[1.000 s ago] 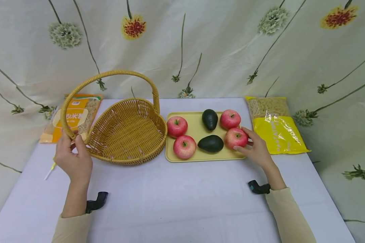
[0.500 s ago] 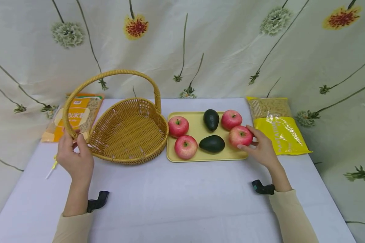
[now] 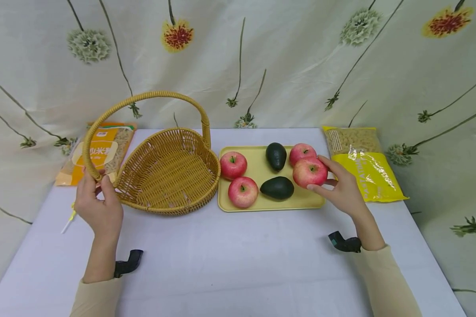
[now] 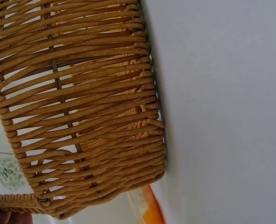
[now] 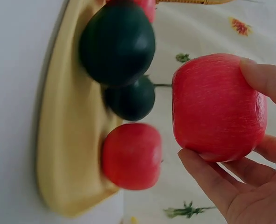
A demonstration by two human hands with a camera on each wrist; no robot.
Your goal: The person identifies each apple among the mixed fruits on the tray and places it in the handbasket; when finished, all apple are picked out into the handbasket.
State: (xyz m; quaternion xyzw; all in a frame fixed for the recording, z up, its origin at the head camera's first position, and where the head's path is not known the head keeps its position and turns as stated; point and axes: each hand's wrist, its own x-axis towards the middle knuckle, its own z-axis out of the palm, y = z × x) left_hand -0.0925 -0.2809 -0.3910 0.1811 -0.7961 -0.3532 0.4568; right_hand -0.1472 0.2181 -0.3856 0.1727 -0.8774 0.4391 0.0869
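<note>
A red apple (image 3: 310, 172) is gripped between the thumb and fingers of my right hand (image 3: 342, 188). The right wrist view shows this apple (image 5: 217, 107) raised clear of the yellow tray (image 5: 58, 154). On the tray (image 3: 303, 203) lie three more apples, one of them at the far right (image 3: 301, 152), and two dark green avocados, one near (image 3: 277, 188) and one far (image 3: 276, 156). My left hand (image 3: 100, 207) holds the wicker basket (image 3: 170, 171) at the left foot of its arched handle. In the left wrist view the basket's woven side (image 4: 82, 102) fills much of the frame.
Behind the basket's left side lies an orange food packet (image 3: 99, 149). A yellow pasta bag (image 3: 361, 171) lies right of the tray. A small yellow-and-white stick (image 3: 68, 220) rests left of my left hand. A flowered cloth (image 3: 285, 66) hangs at the back.
My right hand has lifted the apple off the tray's near right corner, shifting it slightly up and back. The left hand and the basket have stayed in place.
</note>
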